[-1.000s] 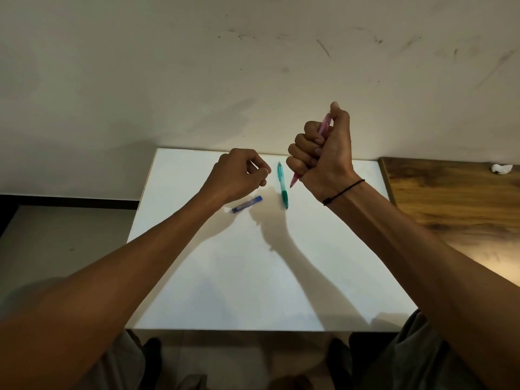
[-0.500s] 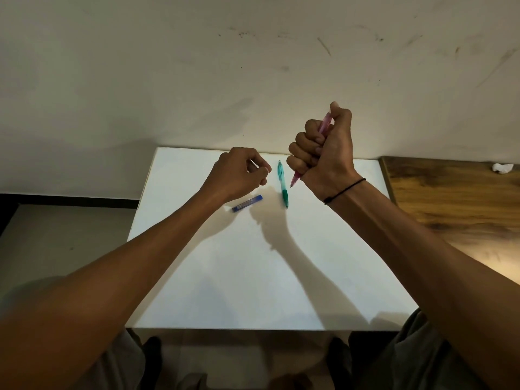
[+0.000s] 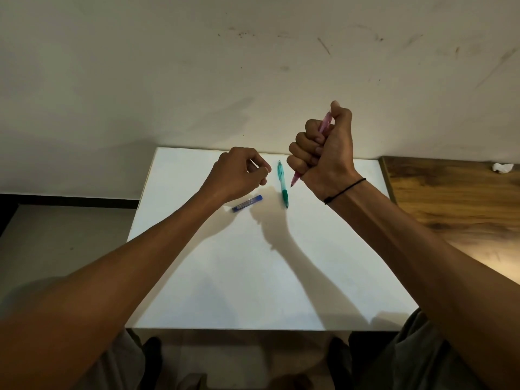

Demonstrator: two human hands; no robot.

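My right hand (image 3: 323, 153) is raised above the white table (image 3: 253, 277) and grips a pink mechanical pencil (image 3: 325, 122) in a fist. The thumb sits over its top end, and its tip pokes out below the hand, pointing down. My left hand (image 3: 236, 175) hovers over the table's far side, its fingers curled and pinching a thin pale stick (image 3: 252, 164), too small to identify. A green pen (image 3: 282, 182) lies on the table between the hands. A small blue tube (image 3: 247, 203) lies just below my left hand.
A wooden surface (image 3: 455, 209) adjoins the table on the right, with a crumpled white scrap (image 3: 503, 167) at its far edge. A scuffed wall stands right behind the table. My knees show below the near edge.
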